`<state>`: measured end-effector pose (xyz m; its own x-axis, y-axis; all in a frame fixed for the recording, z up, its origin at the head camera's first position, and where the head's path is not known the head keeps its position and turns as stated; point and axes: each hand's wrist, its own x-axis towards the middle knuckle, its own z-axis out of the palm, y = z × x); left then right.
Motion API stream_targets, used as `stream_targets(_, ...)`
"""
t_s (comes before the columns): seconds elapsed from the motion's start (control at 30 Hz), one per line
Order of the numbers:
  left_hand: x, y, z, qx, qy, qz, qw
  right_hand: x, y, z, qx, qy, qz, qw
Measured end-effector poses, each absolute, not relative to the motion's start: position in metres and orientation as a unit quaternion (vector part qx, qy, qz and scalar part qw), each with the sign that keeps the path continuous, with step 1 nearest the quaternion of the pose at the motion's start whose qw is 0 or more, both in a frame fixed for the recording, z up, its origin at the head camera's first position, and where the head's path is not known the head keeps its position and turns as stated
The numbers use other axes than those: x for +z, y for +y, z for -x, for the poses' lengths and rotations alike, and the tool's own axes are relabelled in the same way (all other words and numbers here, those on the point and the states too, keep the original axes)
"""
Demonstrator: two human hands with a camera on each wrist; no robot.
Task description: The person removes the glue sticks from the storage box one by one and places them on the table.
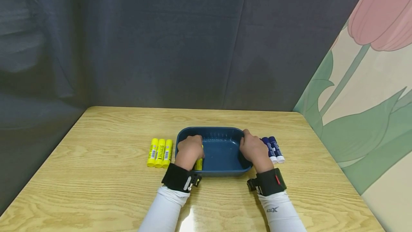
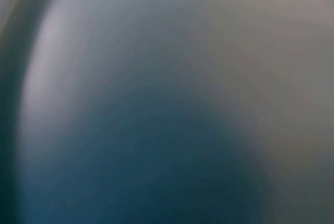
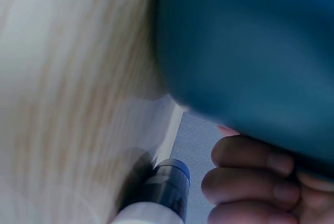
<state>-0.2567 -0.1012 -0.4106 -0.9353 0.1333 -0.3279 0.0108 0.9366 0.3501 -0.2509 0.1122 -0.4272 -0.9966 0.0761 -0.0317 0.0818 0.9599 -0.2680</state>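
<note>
A dark blue rectangular tray (image 1: 222,153) sits on the table. My left hand (image 1: 190,148) reaches into its left side with curled fingers, holding a yellow glue stick (image 1: 198,164) that it partly covers. My right hand (image 1: 253,149) grips the tray's right rim; the right wrist view shows its fingers (image 3: 248,182) curled at the tray wall (image 3: 245,67). Left of the tray, several yellow glue sticks (image 1: 160,153) lie side by side. Blue glue sticks with white ends (image 1: 276,149) lie beyond my right hand, which hides part of them. The left wrist view is blurred.
The wooden table (image 1: 96,174) extends on both sides of the tray. A dark curtain (image 1: 167,46) hangs along the back and left. At the right stands a wall with a painted flower (image 1: 370,117). One glue stick (image 3: 162,187) lies close below the right hand.
</note>
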Motion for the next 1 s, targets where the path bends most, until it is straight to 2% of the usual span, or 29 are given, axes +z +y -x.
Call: stream_targets(1.0,-0.4100,-0.0981,0.2550,0.162,0.970,-0.043,0.174,-0.4288,0.1132,0.2520,-0.135,0.990,-0.037,0.004)
